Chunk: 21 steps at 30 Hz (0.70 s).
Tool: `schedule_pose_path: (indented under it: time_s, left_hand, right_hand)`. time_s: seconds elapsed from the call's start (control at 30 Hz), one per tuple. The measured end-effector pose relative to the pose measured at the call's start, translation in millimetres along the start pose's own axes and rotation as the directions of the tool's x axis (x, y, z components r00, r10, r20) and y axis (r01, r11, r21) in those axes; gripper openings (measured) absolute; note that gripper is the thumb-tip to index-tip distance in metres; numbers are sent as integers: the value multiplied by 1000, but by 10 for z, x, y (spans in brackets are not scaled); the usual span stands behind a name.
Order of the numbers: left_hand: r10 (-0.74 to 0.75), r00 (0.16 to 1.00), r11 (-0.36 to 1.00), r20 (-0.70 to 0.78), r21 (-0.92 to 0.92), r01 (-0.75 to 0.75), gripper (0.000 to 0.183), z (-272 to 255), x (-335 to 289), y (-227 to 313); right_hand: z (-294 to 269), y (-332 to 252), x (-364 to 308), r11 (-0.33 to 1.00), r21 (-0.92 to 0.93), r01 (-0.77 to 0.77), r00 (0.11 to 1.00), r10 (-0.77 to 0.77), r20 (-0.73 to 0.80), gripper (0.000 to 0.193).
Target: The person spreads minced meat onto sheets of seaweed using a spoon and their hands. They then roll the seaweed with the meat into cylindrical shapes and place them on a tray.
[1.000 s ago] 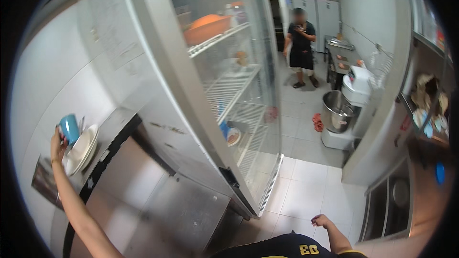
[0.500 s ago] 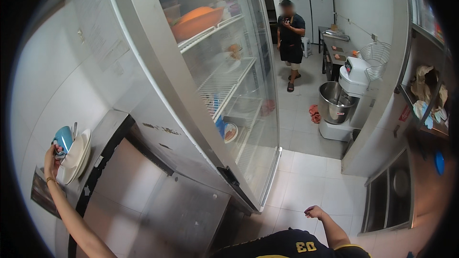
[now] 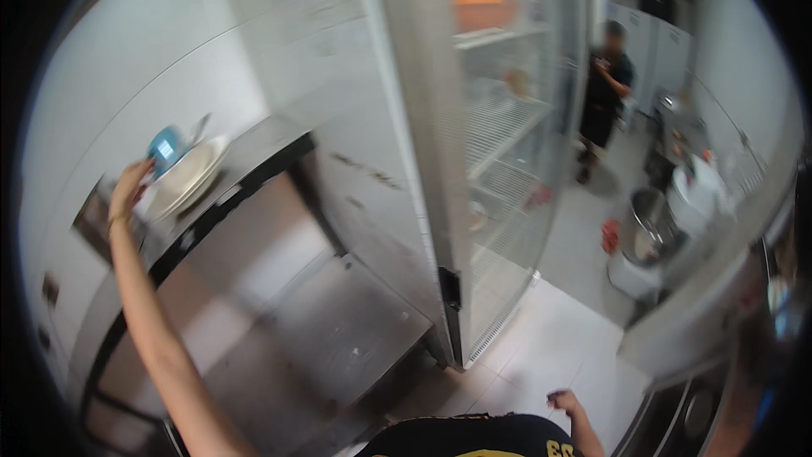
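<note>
My left hand reaches out to a metal shelf at the left, its fingers bent in beside a blue mug and a stack of pale plates or shallow bowls. Something small and reddish shows at the fingertips, too blurred to name. A spoon-like handle sticks up behind the dishes. Low at the right, my right hand hangs in front of my body over the floor, away from any object. Its fingers look bent, but blur hides whether they hold anything.
A tall glass-door fridge with wire shelves and an orange bowl stands ahead. Beyond it another person stands in a passage. A mixer with a steel bowl is at the right. The steel shelf edge runs below the dishes.
My view has swung left, so the shelf, fridge and mixer sit further right in the picture. My left hand stays by the mug and plates. My right hand hangs a little lower in view.
</note>
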<state>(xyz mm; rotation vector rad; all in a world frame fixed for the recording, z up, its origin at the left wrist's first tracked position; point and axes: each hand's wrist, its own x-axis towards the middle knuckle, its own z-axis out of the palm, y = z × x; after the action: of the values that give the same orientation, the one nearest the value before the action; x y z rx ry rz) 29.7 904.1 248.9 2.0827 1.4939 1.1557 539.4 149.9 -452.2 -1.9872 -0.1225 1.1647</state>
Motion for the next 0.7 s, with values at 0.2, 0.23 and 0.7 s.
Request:
schedule_pose_path:
  time_s: [0.2,0.23,0.7]
  left_hand:
    - [-121,981,988,-150,-110,105,47,181,-380,410]
    - [-125,974,989,-188,-103,107,46,187,-487,481]
    - [287,879,895,380,-434,-105,42,1858,-4349,1791]
  right_hand:
    - [-271,405,262,988,151,-36,994,19,112,20]
    - [-313,470,283,990,121,-71,995,62,71,20]
    - [-1051,921,-312,998,67,2,999,1,-48,17]
